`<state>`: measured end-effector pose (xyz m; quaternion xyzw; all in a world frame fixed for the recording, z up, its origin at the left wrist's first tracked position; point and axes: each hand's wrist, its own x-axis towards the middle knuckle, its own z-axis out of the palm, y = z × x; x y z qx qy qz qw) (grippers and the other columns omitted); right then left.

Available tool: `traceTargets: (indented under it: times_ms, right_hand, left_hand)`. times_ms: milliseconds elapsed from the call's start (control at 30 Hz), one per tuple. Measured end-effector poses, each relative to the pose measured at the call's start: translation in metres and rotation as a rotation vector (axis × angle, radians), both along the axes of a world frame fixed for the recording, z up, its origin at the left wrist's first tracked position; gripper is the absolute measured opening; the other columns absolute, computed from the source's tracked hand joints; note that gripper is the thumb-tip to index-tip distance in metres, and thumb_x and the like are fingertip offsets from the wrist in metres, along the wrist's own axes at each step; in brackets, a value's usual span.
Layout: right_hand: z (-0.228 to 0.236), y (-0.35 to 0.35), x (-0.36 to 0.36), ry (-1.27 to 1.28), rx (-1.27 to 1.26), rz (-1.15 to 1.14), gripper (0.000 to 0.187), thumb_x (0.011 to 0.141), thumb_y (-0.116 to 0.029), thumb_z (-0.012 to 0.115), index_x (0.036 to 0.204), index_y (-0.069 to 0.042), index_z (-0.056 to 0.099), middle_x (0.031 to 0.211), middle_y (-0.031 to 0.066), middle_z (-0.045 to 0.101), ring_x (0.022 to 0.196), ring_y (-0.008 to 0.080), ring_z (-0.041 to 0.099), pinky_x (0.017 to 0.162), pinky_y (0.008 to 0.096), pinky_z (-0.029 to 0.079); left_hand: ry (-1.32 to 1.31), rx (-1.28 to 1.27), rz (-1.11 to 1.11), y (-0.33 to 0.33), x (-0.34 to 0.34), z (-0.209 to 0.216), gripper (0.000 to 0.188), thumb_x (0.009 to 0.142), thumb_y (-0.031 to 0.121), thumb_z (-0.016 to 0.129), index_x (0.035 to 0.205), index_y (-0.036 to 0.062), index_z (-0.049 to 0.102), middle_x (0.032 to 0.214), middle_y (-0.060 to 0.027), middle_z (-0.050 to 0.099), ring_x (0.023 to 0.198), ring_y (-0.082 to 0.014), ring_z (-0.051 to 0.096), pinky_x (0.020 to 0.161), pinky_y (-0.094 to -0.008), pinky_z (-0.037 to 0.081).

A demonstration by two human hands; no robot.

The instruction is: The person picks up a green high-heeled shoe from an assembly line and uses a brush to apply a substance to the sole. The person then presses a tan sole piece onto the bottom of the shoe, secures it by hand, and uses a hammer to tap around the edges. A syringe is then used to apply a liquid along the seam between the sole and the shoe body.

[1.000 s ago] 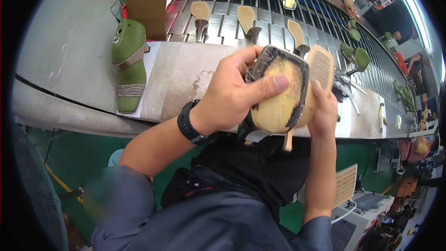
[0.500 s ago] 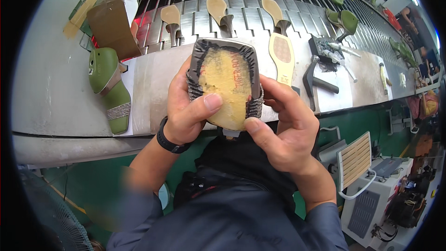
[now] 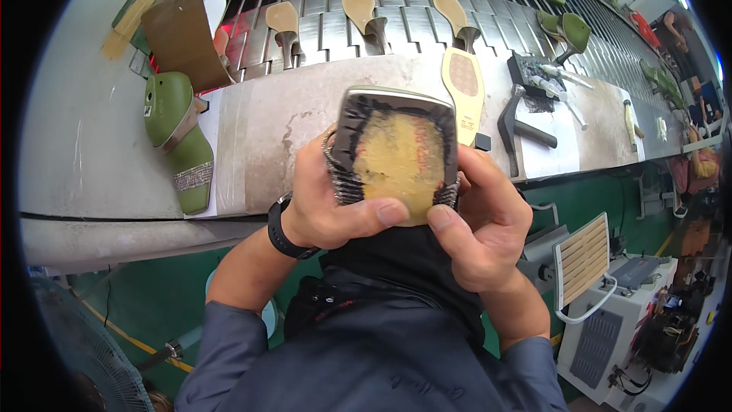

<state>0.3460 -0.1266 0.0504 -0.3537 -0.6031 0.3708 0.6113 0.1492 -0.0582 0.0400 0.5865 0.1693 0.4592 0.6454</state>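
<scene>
Between both hands I hold a shoe upper on its last (image 3: 400, 154), with the underside turned up toward me. Its yellowish sole face is ringed by a dark, pleated edge, and sparkly trim shows at the sides. My left hand (image 3: 335, 198) wraps round the left side, its thumb lying across the lower part of the sole face. On the right side my right hand (image 3: 488, 221) grips the edge, thumb on the lower right corner and fingers behind. The far part of the shoe is hidden beneath it.
On the bench lie a green shoe last (image 3: 179, 137), a pale insole (image 3: 463, 88), a hammer (image 3: 522, 130) and a black tray with brushes (image 3: 537, 80). Behind runs a slatted conveyor carrying heeled soles (image 3: 366, 15). A wooden-slatted seat (image 3: 582, 265) stands lower right.
The shoe has come nearer to me and slightly right, tilting so that its toe edge shows more. My left thumb has slid down toward my right thumb.
</scene>
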Motion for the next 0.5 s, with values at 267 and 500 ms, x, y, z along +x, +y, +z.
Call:
traceTargets:
  times_ms: [267, 500]
  right_hand:
    - [-0.045, -0.022, -0.009, 0.220, -0.236, 0.007, 0.060, 0.089, 0.012, 0.068, 0.145, 0.005, 0.046, 0.135, 0.0137, 0.057, 0.123, 0.0210, 0.059, 0.106, 0.0397, 0.050]
    - [-0.058, -0.006, 0.005, -0.473, -0.011, -0.433, 0.038, 0.078, 0.002, 0.079, 0.116, -0.001, 0.073, 0.104, 0.0120, 0.064, 0.084, 0.0184, 0.062, 0.071, 0.0287, 0.052]
  left_hand:
    - [0.618, 0.864, -0.050, 0.037, -0.005, 0.035, 0.052, 0.073, 0.029, 0.088, 0.111, -0.0002, 0.069, 0.089, -0.0133, 0.072, 0.077, -0.0334, 0.069, 0.080, -0.0394, 0.053]
    - [1.184, 0.829, -0.036, 0.050, 0.001, -0.013, 0.038, 0.075, 0.032, 0.080, 0.099, 0.0042, 0.070, 0.072, -0.0159, 0.069, 0.071, -0.0385, 0.069, 0.070, -0.0468, 0.054]
